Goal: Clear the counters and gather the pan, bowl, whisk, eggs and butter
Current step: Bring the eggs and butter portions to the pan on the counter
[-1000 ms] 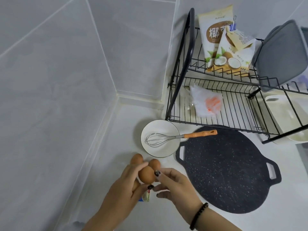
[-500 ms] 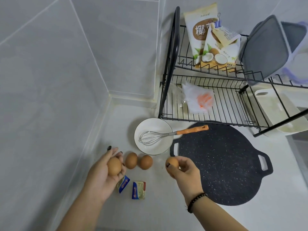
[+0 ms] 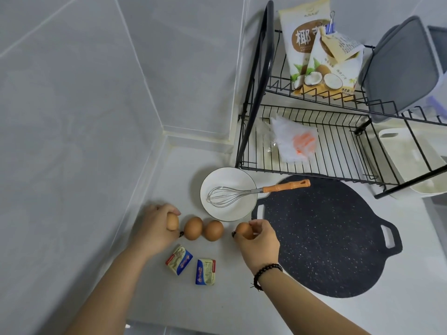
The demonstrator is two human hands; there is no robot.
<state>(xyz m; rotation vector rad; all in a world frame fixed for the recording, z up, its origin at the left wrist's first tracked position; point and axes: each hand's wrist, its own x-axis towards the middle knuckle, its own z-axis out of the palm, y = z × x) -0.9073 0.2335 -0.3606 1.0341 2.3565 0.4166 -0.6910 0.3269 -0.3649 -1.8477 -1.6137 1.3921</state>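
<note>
Gripping one egg each, the left hand (image 3: 158, 226) and right hand (image 3: 260, 240) flanked two loose eggs (image 3: 203, 228) on the bench (image 3: 242, 310). Two butter packs (image 3: 191, 265) lay at six o'clock of those eggs; the bowl (image 3: 228, 193) with the whisk (image 3: 256, 192) sat at one o'clock, the pan (image 3: 329, 240) at three.

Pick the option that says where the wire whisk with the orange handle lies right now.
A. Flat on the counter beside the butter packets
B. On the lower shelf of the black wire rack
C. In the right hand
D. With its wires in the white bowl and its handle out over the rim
D: the wire whisk with the orange handle has its wire head inside the round white bowl, with the handle reaching over the rim toward the dark speckled flat pan.
</note>
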